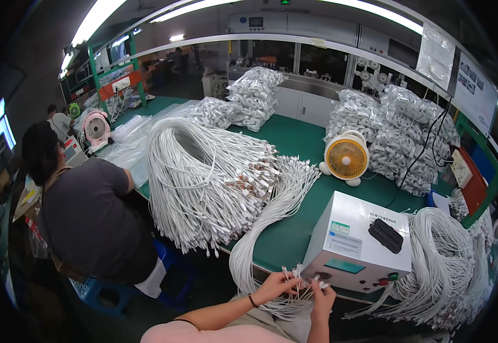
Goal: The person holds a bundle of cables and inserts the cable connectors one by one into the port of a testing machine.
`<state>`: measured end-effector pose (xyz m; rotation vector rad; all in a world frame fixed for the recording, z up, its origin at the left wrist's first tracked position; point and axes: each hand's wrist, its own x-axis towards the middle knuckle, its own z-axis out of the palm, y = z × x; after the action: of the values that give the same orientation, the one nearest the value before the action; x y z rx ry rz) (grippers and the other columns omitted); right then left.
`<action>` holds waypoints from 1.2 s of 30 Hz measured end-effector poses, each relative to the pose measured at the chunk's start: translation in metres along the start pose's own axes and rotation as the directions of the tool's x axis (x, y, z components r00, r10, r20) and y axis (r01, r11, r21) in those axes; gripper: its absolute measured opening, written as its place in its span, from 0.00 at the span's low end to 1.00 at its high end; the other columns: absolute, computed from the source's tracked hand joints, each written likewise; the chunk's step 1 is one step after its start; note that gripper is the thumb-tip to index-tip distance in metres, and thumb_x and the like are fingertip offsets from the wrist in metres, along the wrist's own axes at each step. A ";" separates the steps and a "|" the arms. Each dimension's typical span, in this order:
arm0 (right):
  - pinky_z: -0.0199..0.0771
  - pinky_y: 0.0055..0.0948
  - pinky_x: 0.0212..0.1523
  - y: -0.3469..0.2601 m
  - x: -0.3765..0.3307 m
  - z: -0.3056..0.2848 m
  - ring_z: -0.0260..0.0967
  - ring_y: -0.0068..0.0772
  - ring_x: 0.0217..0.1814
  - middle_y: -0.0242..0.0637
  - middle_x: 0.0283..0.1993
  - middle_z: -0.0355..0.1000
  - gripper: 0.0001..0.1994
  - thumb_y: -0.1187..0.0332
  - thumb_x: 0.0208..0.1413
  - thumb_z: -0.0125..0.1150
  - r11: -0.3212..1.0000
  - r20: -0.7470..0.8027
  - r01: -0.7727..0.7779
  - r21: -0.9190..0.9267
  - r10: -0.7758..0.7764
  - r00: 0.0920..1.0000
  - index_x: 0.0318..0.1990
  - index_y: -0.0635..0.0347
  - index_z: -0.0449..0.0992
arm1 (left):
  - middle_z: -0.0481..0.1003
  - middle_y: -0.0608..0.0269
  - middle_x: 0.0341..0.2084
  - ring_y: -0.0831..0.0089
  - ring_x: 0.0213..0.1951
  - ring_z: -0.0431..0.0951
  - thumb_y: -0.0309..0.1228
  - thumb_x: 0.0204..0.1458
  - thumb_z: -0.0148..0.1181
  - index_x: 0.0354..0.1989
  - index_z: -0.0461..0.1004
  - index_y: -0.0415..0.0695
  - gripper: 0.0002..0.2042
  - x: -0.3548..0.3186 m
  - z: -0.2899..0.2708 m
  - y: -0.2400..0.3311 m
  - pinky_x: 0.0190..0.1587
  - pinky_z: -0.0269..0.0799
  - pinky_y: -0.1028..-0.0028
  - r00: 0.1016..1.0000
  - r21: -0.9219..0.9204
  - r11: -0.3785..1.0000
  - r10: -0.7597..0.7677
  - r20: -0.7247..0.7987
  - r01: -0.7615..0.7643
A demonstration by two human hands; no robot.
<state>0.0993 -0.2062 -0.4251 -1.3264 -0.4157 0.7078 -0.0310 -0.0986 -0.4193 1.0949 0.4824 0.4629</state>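
At the table's front edge, my left hand (274,287) pinches the plug ends of several white cables (296,271). Close by on the right, my right hand (321,298) has its fingers closed on white cable plugs (319,281) too. Both hands are just in front of a white box-shaped machine (352,246) with a small screen, a red and a green button and a round opening low on its front. A long bundle of white cables (248,251) hangs over the edge beside my left hand, its far ends lying on the green tabletop.
A big looped heap of white cables (174,148) lies to the left, another coiled heap (440,246) at the right. Bagged cables (257,97) are stacked behind. A yellow fan (346,159) stands beyond the machine, a black object (385,234) on it. Another person (92,217) sits at left.
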 end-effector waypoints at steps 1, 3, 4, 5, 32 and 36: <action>0.66 0.19 0.32 0.002 -0.001 -0.002 0.71 0.22 0.31 0.35 0.29 0.75 0.10 0.70 0.49 0.64 0.999 -0.005 -0.039 0.026 0.039 0.999 0.35 0.68 0.77 | 0.75 0.64 0.33 0.79 0.35 0.78 0.32 0.56 0.56 0.41 0.72 0.37 0.11 -0.002 0.001 0.001 0.34 0.78 0.78 1.000 0.003 1.000 -0.011 -0.003 0.011; 0.66 0.20 0.32 -0.001 -0.002 -0.002 0.71 0.23 0.30 0.35 0.29 0.75 0.10 0.70 0.49 0.64 0.996 -0.005 -0.080 0.049 0.080 0.997 0.35 0.69 0.77 | 0.75 0.65 0.32 0.79 0.35 0.78 0.33 0.57 0.55 0.41 0.72 0.37 0.11 -0.007 0.005 0.008 0.34 0.78 0.78 0.999 0.005 0.999 -0.033 -0.014 0.033; 0.66 0.20 0.31 -0.004 -0.001 -0.002 0.70 0.23 0.29 0.35 0.28 0.74 0.10 0.70 0.49 0.63 0.990 -0.009 -0.123 0.072 0.124 0.992 0.35 0.69 0.76 | 0.75 0.65 0.32 0.79 0.35 0.78 0.33 0.57 0.55 0.41 0.72 0.37 0.11 -0.006 0.005 0.009 0.34 0.78 0.78 0.999 0.003 0.999 -0.033 -0.015 0.033; 0.66 0.20 0.30 -0.006 -0.001 -0.001 0.70 0.23 0.28 0.35 0.27 0.74 0.10 0.70 0.49 0.63 0.982 -0.011 -0.166 0.094 0.167 0.986 0.35 0.69 0.76 | 0.75 0.65 0.32 0.79 0.35 0.78 0.33 0.57 0.55 0.41 0.72 0.38 0.11 -0.005 0.005 0.010 0.34 0.78 0.78 0.999 0.003 1.000 -0.021 -0.024 0.021; 0.66 0.20 0.32 -0.025 -0.014 0.011 0.68 0.19 0.30 0.31 0.30 0.74 0.08 0.70 0.51 0.62 0.995 0.082 -0.027 -0.100 0.035 0.996 0.33 0.67 0.76 | 0.75 0.66 0.26 0.83 0.27 0.75 0.33 0.54 0.58 0.34 0.72 0.36 0.10 -0.007 0.006 0.010 0.28 0.76 0.82 0.982 0.226 0.974 -0.026 0.186 -0.016; 0.66 0.20 0.32 -0.021 -0.013 0.012 0.68 0.20 0.29 0.32 0.29 0.74 0.08 0.70 0.54 0.59 0.996 0.028 0.034 -0.080 -0.032 0.999 0.34 0.67 0.76 | 0.75 0.66 0.26 0.83 0.28 0.75 0.33 0.54 0.58 0.33 0.73 0.37 0.10 -0.005 0.005 0.008 0.29 0.76 0.82 0.993 0.164 0.986 -0.025 0.118 0.005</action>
<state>0.0866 -0.2083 -0.4011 -1.3837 -0.4910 0.6881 -0.0329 -0.1015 -0.4098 1.2686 0.4281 0.3460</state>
